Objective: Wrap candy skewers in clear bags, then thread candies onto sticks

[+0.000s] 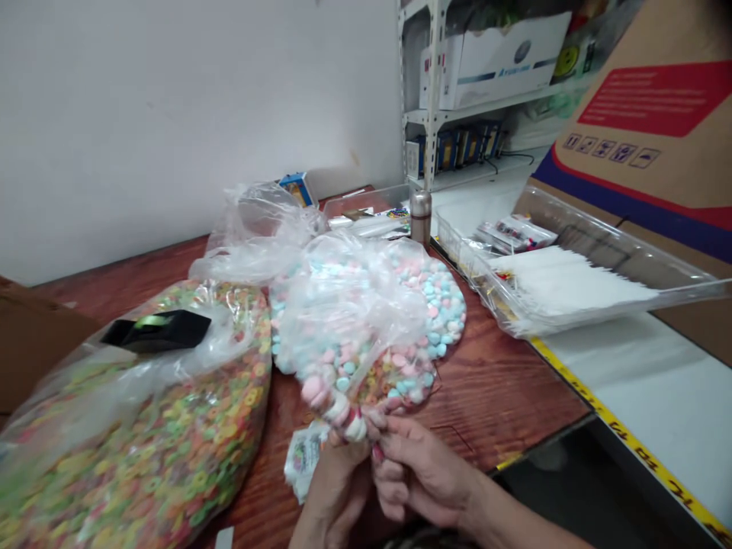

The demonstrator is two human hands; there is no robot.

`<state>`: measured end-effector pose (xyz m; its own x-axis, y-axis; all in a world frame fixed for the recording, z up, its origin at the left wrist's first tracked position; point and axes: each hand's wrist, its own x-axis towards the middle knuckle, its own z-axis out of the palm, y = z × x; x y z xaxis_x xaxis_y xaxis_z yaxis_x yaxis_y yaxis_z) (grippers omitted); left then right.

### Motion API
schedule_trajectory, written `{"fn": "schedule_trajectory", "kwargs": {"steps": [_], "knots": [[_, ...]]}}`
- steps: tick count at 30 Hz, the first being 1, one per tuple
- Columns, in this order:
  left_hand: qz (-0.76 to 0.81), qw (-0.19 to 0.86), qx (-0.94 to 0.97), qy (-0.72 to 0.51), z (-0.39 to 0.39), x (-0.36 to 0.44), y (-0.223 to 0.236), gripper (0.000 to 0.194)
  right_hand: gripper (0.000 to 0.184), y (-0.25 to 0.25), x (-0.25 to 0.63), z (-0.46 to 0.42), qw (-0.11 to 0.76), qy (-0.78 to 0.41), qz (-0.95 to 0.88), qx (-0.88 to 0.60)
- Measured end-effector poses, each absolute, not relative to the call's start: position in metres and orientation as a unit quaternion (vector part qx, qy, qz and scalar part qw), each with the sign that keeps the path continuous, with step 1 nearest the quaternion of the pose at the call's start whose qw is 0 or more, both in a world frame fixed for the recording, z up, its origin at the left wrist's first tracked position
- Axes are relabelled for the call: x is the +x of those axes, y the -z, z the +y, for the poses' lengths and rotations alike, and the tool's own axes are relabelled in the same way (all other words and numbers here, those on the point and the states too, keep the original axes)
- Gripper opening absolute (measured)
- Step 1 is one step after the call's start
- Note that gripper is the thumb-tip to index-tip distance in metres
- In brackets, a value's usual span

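My left hand (332, 488) and my right hand (420, 473) meet at the near edge of a reddish wooden table (503, 396). Both are closed on a small clear packet of pink, white and blue candies (335, 404), which is blurred. A printed label or small bag (303, 457) sits under my left hand. Just beyond lies a large clear bag of pastel pink and blue candies (394, 313). To the left is a bigger clear bag of multicoloured ring-shaped sweets (160, 427).
A black tape dispenser (157, 329) rests on the ring-sweet bag. A steel flask (420, 217) stands behind the bags. A clear plastic tray (657, 259) with white sheets sits right, by a cardboard box (646, 107). White shelving (435, 99) is at the back.
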<state>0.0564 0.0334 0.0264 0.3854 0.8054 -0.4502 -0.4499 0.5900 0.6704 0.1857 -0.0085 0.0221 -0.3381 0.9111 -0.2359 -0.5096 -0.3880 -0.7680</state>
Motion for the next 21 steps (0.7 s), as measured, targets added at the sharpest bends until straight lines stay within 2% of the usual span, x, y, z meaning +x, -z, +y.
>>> {"fn": "schedule_trajectory", "kwargs": {"steps": [2,3,4,6,7,9,14,18,21], "knots": [[0.418,0.769,0.239,-0.42,0.036,0.061,-0.026,0.028,0.027,-0.021,0.209,-0.019,0.484,-0.691,-0.349,-0.408],[0.433,0.748,0.245,-0.439,0.039,0.062,-0.027,0.029,0.016,-0.018,0.222,-0.027,0.493,-0.637,-0.376,-0.458],[0.448,0.726,0.251,-0.457,0.042,0.062,-0.027,0.03,0.013,-0.014,0.235,-0.035,0.457,-0.474,-0.482,-0.578],[0.473,0.688,0.262,-0.484,0.046,0.061,-0.025,0.033,0.013,0.0,0.256,-0.053,0.3,-0.201,-0.603,-0.711],[0.48,0.675,0.276,-0.488,0.047,0.06,-0.023,0.034,0.011,0.009,0.262,-0.061,0.278,-0.161,-0.607,-0.727],[0.491,0.655,0.324,-0.475,0.045,0.06,-0.018,0.032,0.011,0.027,0.265,-0.072,0.247,-0.105,-0.61,-0.745],[0.52,0.566,0.496,-0.403,0.035,0.062,-0.016,0.025,0.029,0.052,0.255,-0.074,0.245,-0.03,-0.6,-0.761],[0.527,0.421,0.632,-0.382,0.031,0.063,-0.029,0.014,0.023,0.035,0.26,-0.073,0.295,0.006,-0.575,-0.763],[0.488,0.347,0.71,-0.37,0.026,0.069,-0.032,0.023,0.016,0.008,0.257,-0.069,0.355,0.089,-0.563,-0.741]]}}
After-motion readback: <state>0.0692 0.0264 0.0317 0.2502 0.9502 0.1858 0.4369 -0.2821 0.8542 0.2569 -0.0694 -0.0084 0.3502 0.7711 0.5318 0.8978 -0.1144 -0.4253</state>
